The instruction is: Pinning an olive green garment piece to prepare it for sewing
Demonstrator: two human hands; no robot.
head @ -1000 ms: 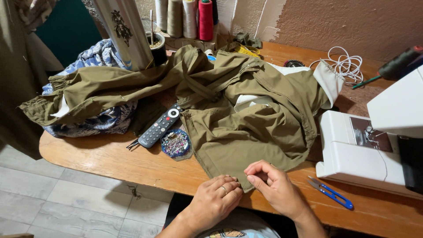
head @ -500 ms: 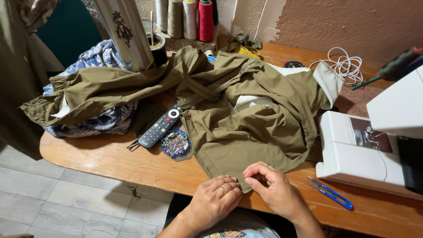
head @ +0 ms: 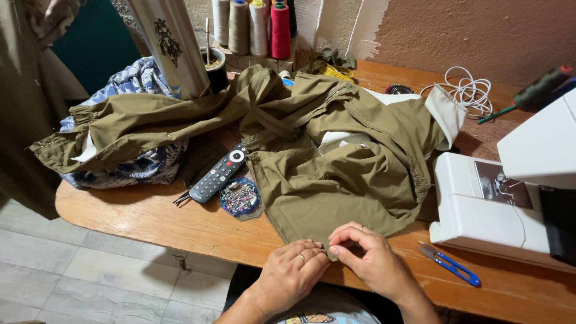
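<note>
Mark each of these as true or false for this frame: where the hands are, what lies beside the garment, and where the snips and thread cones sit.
1. Both hands pinch the near hem of the olive-green cotton garment. True: the left hand and right hand meet at its edge.
2. The dark grey remote control lies on the white sewing machine. False: it lies on the wooden table, left of the garment.
3. The blue-handled thread snips are in the right hand. False: they lie on the table, untouched.
4. A round dish of coloured pins sits beside the remote. True.
5. The tall thread cones stand at the table's far side by the wall. True.
</note>
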